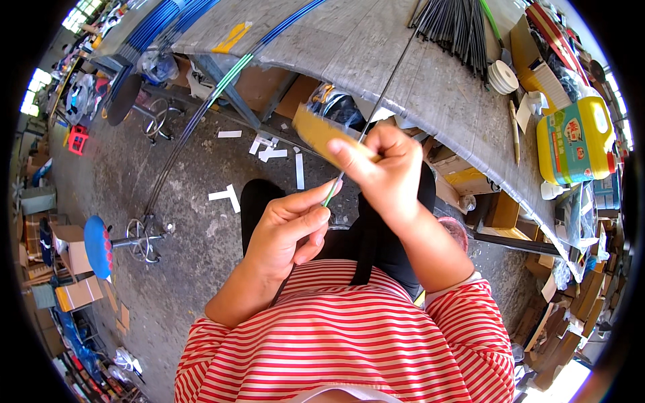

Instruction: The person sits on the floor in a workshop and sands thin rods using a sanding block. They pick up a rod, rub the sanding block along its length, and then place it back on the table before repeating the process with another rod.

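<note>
My left hand [285, 232] pinches a thin dark rod [384, 87] between thumb and forefinger, at a short green section of it. The rod runs up and away across the grey workbench [403, 47]. My right hand [383, 171] grips a flat yellow-brown strip [316, 132], like a file or sanding stick, held against the rod just above my left fingers. Both hands work over my lap, above a red-and-white striped shirt.
A bundle of black rods [457, 27] lies on the bench. A yellow jug [574, 141] and a stack of white discs [502, 77] stand at its right end. Blue rods [222, 80] slant down to the concrete floor. Two stools [101, 245] stand left, with cardboard boxes around.
</note>
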### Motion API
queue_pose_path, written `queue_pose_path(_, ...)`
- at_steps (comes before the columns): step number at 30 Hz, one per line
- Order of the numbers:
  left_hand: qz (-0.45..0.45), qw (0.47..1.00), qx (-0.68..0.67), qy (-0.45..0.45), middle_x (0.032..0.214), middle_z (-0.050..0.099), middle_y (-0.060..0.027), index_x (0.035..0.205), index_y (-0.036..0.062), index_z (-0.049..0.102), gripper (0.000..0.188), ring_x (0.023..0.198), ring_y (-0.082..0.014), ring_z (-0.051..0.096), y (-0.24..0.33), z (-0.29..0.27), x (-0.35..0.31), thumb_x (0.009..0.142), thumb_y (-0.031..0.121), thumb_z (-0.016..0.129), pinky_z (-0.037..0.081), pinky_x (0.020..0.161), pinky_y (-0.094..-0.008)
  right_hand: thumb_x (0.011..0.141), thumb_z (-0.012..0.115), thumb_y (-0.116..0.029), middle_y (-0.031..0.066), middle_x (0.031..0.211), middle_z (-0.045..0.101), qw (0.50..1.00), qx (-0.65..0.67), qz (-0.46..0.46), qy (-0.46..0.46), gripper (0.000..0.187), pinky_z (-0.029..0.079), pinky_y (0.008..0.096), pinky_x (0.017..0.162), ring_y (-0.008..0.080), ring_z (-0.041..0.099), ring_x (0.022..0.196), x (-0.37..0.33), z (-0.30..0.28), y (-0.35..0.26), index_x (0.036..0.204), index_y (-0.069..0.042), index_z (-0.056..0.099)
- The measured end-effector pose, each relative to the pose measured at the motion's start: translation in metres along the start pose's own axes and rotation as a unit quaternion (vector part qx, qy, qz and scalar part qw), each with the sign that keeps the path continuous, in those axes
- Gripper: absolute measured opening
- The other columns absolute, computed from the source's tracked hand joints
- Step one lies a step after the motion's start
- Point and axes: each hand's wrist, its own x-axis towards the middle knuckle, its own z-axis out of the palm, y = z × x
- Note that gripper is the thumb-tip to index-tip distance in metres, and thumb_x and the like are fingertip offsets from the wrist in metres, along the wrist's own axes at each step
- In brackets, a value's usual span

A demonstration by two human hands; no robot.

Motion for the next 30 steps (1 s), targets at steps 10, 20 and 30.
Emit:
queue_pose_path(10,-0.002,1.000,-0.005,0.007,0.060,0.051,-0.0021,0.117,0.0061,0.053,0.036,0.039,-0.0036,0.036,0.000,-0.001,0.001,0.081,0.002,0.055,0.027,0.032,-0.0164,0.064,0.078,-0.022,-0.0004,0.043,0.040,1.000,-0.002,0.004,0.000,0.046,0.029,0.0221,0.036,0.0037,0.034,0.042,0.000,0.001,-0.004,0.048,-0.006,0.038)
queue_pose_path(20,-0.005,1.000,-0.008,0.015,0.058,0.052,-0.0034,0.115,0.0082,0.054,0.032,0.031,-0.0072,0.033,0.000,-0.003,0.003,0.083,0.004,0.051,0.026,0.032,-0.0202,0.065,0.077,-0.020,0.0002,0.042,0.039,0.999,-0.027,-0.029,-0.021,0.047,0.029,0.0227,0.035,0.0042,0.033,0.042,-0.006,0.005,-0.003,0.048,-0.006,0.036)
queue_pose_path(30,0.003,1.000,-0.026,0.013,0.063,0.055,-0.0054,0.114,0.0061,0.055,0.031,0.037,-0.0064,0.038,-0.002,-0.007,0.002,0.083,0.004,0.053,0.029,0.033,-0.0174,0.063,0.078,-0.026,0.0012,0.042,0.040,0.998,-0.039,-0.008,-0.040,0.046,0.030,0.0239,0.036,0.0063,0.034,0.040,-0.011,0.006,0.000,0.048,-0.006,0.039)
